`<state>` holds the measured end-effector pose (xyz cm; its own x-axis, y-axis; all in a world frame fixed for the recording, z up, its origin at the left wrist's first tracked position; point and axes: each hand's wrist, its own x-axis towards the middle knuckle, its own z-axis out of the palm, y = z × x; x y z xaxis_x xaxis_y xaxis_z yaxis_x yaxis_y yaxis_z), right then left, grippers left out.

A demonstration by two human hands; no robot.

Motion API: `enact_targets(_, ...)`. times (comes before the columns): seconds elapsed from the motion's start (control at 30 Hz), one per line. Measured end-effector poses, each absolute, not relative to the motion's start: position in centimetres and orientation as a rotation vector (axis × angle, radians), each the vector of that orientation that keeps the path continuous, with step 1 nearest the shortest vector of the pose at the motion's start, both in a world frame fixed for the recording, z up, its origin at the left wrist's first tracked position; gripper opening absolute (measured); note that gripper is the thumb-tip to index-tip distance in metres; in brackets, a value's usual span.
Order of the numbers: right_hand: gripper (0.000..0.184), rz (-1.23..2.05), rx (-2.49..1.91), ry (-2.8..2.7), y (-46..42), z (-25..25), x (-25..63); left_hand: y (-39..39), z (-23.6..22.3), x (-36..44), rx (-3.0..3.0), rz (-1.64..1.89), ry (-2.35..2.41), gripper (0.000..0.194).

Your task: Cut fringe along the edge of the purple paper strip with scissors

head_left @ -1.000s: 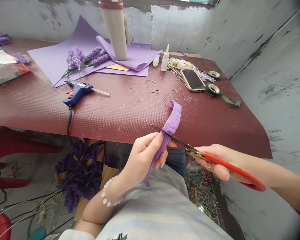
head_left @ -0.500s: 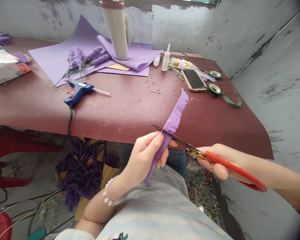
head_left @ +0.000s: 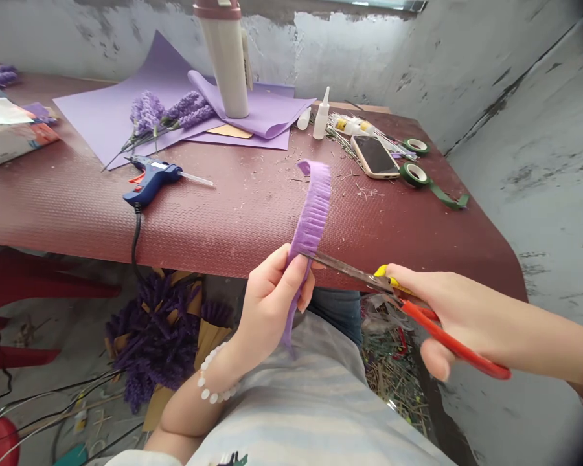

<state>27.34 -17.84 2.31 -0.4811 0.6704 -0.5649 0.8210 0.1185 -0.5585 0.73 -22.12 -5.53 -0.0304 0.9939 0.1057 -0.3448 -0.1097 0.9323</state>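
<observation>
While the left hand (head_left: 272, 301) pinches a purple crepe strip (head_left: 308, 226), its fringed upper length rising clear above the fingers, the right hand (head_left: 459, 317) grips red-handled scissors (head_left: 354, 272), blades touching the strip's edge just beside those fingers. Beyond both hands, on the bench (head_left: 233, 223), lie a blue glue gun (head_left: 150, 181) and a phone (head_left: 375, 156).

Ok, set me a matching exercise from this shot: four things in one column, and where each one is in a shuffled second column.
Things:
1. Red-handled scissors
2. Fringed purple crepe paper strip
3. Blue hot glue gun
4. Smartphone

Places:
A. Gripped in the left hand
B. Lying beside a roll of green floral tape
C. Held in the right hand
D. Lying near the edge of the maroon table, its cord hanging over

Pairs: 1-C, 2-A, 3-D, 4-B
</observation>
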Motion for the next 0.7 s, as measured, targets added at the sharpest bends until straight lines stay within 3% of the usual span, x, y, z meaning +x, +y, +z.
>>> enact_targets(0.13, 0.066, -0.913, 1.566, 2.474, -18.0, 1.9, 26.9, -22.2, -5.7, 0.8, 1.044, 1.413, 0.914, 0.043)
enact_targets(0.27, 0.059, -0.679, 1.537, 2.612, -17.7, 1.5, 26.7, -22.2, -5.7, 0.8, 1.046, 1.401, 0.909, 0.041)
enact_targets(0.53, 0.062, -0.674, 1.47, 2.676, -17.2, 0.9, 26.9, -22.1, -5.0, 1.2, 1.066, 1.338, 0.862, 0.036)
enact_targets(0.7, 0.072, -0.903, 1.478, 2.605, -17.2, 1.3, 26.5, -22.2, -5.4, 1.2, 1.074, 1.344, 0.852, 0.038)
